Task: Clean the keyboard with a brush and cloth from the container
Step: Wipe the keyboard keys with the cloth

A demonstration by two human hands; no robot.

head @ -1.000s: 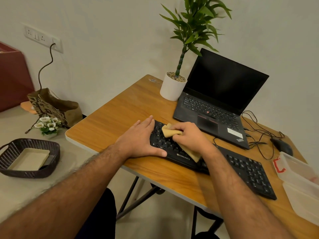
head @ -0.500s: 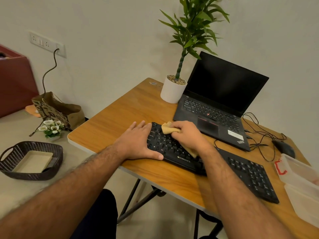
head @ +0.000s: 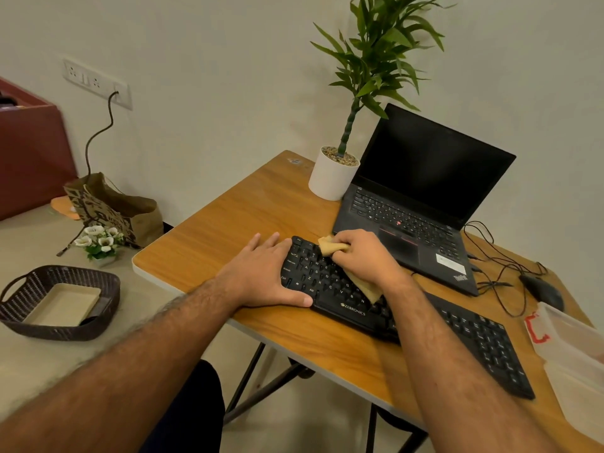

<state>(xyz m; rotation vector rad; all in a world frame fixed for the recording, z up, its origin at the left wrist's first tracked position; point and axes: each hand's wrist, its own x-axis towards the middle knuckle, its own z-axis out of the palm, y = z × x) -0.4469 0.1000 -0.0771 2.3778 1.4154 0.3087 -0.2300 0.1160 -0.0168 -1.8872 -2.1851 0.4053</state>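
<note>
A black keyboard lies slanted along the near part of the wooden table. My left hand rests flat against its left end, thumb along the front edge, fingers spread. My right hand presses a tan cloth onto the keys near the upper left; a corner of the cloth sticks out past my fingers and another hangs below my wrist. A clear plastic container with a red clip stands at the table's right edge. No brush is visible.
An open black laptop sits just behind the keyboard, with a white potted plant to its left. A mouse and tangled cables lie at the right. On the left, a lower surface holds a dark woven basket, a paper bag and small flowers.
My right hand has slid the cloth a little toward the upper left of the keyboard. My left hand stays at the keyboard's left end. The camera has shifted slightly.
</note>
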